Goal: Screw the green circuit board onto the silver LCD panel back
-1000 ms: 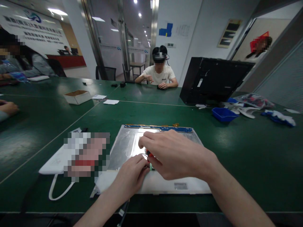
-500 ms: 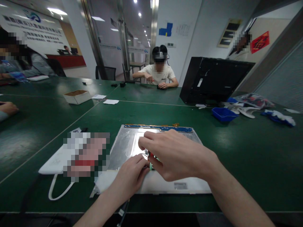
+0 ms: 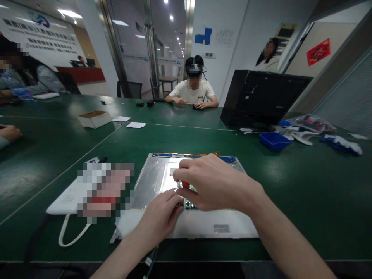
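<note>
A flat silver display panel [image 3: 145, 186] lies on the table in front of me, with a narrow blue circuit strip [image 3: 229, 159] along its far edge. Between my hands, a small green circuit board [image 3: 191, 205] shows on the panel, partly covered. My left hand [image 3: 162, 211] rests on the panel, its fingers closed at the board's left end beside thin dark wires. My right hand [image 3: 213, 182] is above the board, fingers curled around a screwdriver [image 3: 185, 183] with a red and clear handle; its tip is hidden.
Left of the panel lies a white power bank [image 3: 69, 195] with a white cable [image 3: 62, 232], beside a pixelated pink item. Farther off are an open white box [image 3: 94, 121], a blue tray [image 3: 275, 140] and a black monitor [image 3: 261, 99]. A person [image 3: 194, 91] sits opposite.
My right hand has turned and lifted slightly, showing more of the red handle and the green board. My left hand stays put. A person behind the monitor has moved left.
</note>
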Available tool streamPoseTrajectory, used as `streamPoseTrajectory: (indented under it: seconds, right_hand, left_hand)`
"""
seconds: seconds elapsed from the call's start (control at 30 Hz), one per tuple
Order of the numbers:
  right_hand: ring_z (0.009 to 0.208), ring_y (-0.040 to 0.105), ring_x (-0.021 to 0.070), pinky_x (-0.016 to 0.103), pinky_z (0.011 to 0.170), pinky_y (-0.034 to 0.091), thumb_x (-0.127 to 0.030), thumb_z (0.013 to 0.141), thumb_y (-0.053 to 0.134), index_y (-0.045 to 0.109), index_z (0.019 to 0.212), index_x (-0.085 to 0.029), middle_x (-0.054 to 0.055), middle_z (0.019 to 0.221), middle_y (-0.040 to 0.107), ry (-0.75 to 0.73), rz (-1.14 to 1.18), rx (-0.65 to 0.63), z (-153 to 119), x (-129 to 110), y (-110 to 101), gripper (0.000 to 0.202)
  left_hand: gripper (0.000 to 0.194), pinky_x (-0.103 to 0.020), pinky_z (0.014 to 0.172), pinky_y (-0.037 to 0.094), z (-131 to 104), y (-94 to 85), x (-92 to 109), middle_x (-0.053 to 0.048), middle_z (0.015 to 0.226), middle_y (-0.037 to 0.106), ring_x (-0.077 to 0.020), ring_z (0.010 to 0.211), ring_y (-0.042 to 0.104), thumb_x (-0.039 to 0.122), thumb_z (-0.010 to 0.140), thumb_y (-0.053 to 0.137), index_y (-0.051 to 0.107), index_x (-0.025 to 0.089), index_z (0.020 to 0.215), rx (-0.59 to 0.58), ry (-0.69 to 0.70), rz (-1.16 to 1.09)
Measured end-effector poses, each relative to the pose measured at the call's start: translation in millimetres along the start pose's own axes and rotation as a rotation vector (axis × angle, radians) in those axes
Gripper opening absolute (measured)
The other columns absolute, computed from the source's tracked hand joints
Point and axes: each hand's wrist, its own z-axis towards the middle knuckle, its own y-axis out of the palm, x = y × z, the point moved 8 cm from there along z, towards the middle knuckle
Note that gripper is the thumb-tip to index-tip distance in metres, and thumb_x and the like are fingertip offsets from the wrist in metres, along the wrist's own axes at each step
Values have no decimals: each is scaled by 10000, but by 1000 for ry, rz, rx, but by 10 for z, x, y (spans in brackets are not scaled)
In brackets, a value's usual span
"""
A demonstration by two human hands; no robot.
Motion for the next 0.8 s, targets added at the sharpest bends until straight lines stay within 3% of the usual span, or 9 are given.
streamPoseTrajectory:
  seconds: [0.13, 0.23, 0.47, 0.57, 0.67, 0.8]
  right_hand:
    - [657, 533, 124, 275, 504, 257, -188, 835, 584, 620, 894, -156, 55, 933, 653, -58, 40, -24, -18, -46, 13, 77]
    - [633, 513, 113, 271, 507, 245, -178, 867, 563, 613, 924, -166, 42, 895, 661, -42, 42, -26, -6, -26, 17, 76]
    - [576, 539, 122, 284, 506, 191, -330, 913, 593, 686, 784, -182, 28, 703, 687, 76, -59, 26, 33, 75, -19, 218]
    - [571, 544, 126, 286, 505, 195, -390, 920, 587, 690, 734, -163, 44, 681, 676, 84, -59, -13, 35, 74, 4, 311]
    - [611, 546, 126, 282, 506, 233, -373, 907, 591, 681, 765, -155, 54, 800, 683, 29, 5, -33, 18, 29, 9, 276]
    - [705, 553, 138, 269, 526, 291, -203, 829, 608, 635, 936, -166, 52, 968, 657, -64, 118, -43, -31, -50, 15, 117]
  left_hand:
    - [188, -340, 739, 482, 12, -8, 23, -78, 978, 647, -240, 901, 606, 104, 862, 446, 590, 194, 943, -18, 3, -19]
    - [176, -343, 741, 481, 14, -9, 32, -78, 985, 648, -243, 902, 608, 120, 877, 457, 595, 198, 955, -37, -11, -2]
    - [139, -332, 730, 478, 4, -8, 31, -57, 915, 652, -228, 850, 617, 103, 876, 486, 581, 201, 906, -17, 3, 17]
    - [131, -332, 746, 487, -7, 5, 15, -55, 887, 651, -223, 831, 620, 112, 875, 497, 589, 200, 905, -7, 10, 19]
    - [154, -335, 736, 495, -18, 1, -7, -70, 933, 653, -231, 858, 622, 127, 873, 492, 599, 199, 958, 16, -2, 22]
    - [173, -347, 755, 497, -17, 9, -4, -72, 983, 654, -243, 913, 621, 116, 861, 477, 598, 200, 952, 1, -6, -8]
